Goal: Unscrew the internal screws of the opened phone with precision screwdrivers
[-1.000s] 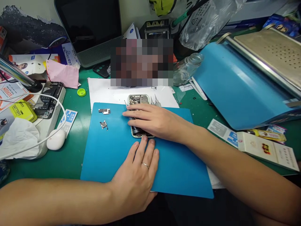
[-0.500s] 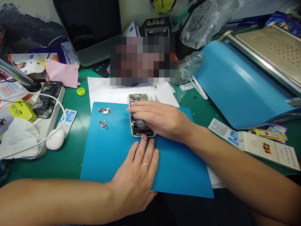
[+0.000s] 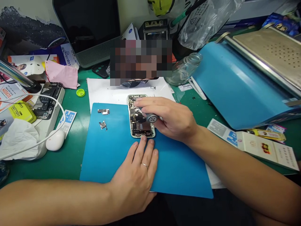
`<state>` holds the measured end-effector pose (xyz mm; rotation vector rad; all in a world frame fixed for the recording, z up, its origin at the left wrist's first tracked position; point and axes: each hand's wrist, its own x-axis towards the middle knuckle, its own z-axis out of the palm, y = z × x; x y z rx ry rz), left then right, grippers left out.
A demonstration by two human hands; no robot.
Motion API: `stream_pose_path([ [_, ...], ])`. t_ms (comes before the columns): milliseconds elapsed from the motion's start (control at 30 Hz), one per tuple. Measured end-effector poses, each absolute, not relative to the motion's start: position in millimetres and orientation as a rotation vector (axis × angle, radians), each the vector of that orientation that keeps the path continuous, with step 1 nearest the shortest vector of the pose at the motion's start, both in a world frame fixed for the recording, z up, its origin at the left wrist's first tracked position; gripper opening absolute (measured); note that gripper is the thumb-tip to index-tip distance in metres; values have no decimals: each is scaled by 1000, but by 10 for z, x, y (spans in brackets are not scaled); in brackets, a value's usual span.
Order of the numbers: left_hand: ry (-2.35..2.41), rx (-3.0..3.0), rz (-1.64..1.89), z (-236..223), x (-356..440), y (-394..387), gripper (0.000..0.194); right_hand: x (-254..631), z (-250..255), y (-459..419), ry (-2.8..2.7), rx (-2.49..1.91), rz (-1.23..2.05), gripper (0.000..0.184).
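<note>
An opened phone [image 3: 140,125] with its insides showing lies on a blue work mat [image 3: 113,150]. My right hand [image 3: 171,117] is closed around a small screwdriver [image 3: 150,118], its tip down on the upper part of the phone. My left hand [image 3: 137,171] lies flat on the mat with fingers stretched out, fingertips touching the phone's near end; a ring is on one finger. Two small metal parts [image 3: 103,111] [image 3: 102,125] lie on the mat's left side.
A white sheet [image 3: 103,91] sits under the mat's far edge on a green desk. Another opened phone [image 3: 48,99], a white cable and a white mouse [image 3: 55,139] are at left. A glass jar [image 3: 185,69], a rolled blue mat [image 3: 235,84] and boxes [image 3: 265,149] stand right. A monitor [image 3: 87,28] is behind.
My right hand rose from lying over the phone and turned the screwdriver upright onto its upper part. The phone's lower half came into view. My left hand has not moved.
</note>
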<state>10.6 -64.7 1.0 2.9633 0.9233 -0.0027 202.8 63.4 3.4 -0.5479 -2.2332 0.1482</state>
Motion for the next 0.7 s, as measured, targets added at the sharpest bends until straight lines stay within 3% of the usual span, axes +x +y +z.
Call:
stream_pose_path([
  [333, 926, 2956, 8, 14, 96, -656, 93, 1889, 19, 444, -1683, -797, 556, 40],
  [700, 923, 2973, 4, 16, 111, -647, 94, 1894, -40, 430, -1821, -639, 323, 56],
])
